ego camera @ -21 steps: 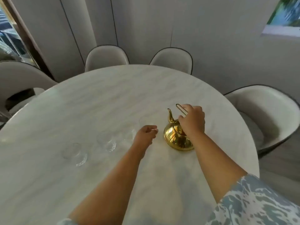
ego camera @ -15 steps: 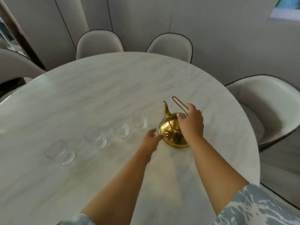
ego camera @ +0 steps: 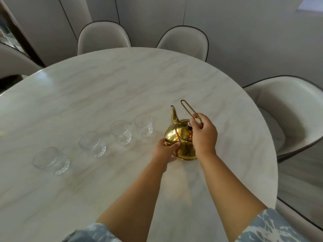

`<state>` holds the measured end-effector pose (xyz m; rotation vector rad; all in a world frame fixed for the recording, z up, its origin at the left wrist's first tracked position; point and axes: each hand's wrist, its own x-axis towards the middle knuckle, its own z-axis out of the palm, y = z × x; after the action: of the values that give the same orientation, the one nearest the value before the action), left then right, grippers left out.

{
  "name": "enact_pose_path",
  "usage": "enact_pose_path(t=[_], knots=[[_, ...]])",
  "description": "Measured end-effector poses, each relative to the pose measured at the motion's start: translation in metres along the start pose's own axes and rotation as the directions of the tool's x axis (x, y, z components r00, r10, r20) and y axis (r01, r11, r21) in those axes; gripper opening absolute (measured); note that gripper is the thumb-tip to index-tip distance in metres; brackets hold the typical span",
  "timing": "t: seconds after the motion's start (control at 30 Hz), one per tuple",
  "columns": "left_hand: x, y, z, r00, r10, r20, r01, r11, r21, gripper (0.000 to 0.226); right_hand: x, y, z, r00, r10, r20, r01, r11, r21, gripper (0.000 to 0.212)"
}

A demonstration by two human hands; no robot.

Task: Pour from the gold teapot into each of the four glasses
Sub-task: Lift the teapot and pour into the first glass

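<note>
The gold teapot (ego camera: 180, 137) stands upright on the round marble table (ego camera: 104, 88), its spout pointing away from me. My right hand (ego camera: 203, 135) pinches the thin wire handle near its base, above the lid knob. My left hand (ego camera: 166, 151) rests against the pot's left side, fingers on its belly. Several clear glasses stand in a diagonal row to the left: the nearest to the pot (ego camera: 143, 125), then one (ego camera: 120, 131), another (ego camera: 91, 144), and the far-left one (ego camera: 50, 160). All look empty.
Pale upholstered chairs ring the table: two at the far side (ego camera: 103, 37) (ego camera: 183, 42), one at the right (ego camera: 288, 109), one at the left edge. A grey panelled wall stands behind them.
My left hand has moved right from the table surface and now touches the teapot's side. My right hand stays on the handle. The view has tilted down, bringing all the glasses into sight.
</note>
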<state>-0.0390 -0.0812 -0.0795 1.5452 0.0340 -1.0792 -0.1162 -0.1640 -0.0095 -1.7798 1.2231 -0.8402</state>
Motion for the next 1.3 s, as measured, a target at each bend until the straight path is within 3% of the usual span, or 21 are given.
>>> enact_pose_path(t=[0.3, 0.63, 0.83, 1.3], knots=[[-0.042, 0.009, -0.03, 0.996, 0.056, 0.076, -0.052, 0.997, -0.06, 0.089, -0.029, -0.035, -0.013, 0.998, -0.054, 0.02, 0.054, 0.998, 0.033, 0.023], [-0.078, 0.017, -0.078, 0.989, 0.072, 0.13, -0.065, 0.996, -0.058, 0.078, -0.054, -0.078, -0.009, 0.97, -0.186, 0.156, 0.201, 0.976, -0.088, 0.029], [-0.088, 0.017, -0.095, 0.99, 0.047, 0.132, -0.049, 0.999, 0.006, 0.079, -0.057, -0.094, 0.008, 0.973, -0.162, 0.164, 0.184, 0.975, -0.124, 0.035], [-0.082, 0.022, -0.109, 0.986, 0.017, 0.165, -0.023, 0.999, 0.035, 0.072, -0.043, -0.12, 0.041, 0.963, -0.161, 0.215, 0.226, 0.918, -0.325, 0.027]])
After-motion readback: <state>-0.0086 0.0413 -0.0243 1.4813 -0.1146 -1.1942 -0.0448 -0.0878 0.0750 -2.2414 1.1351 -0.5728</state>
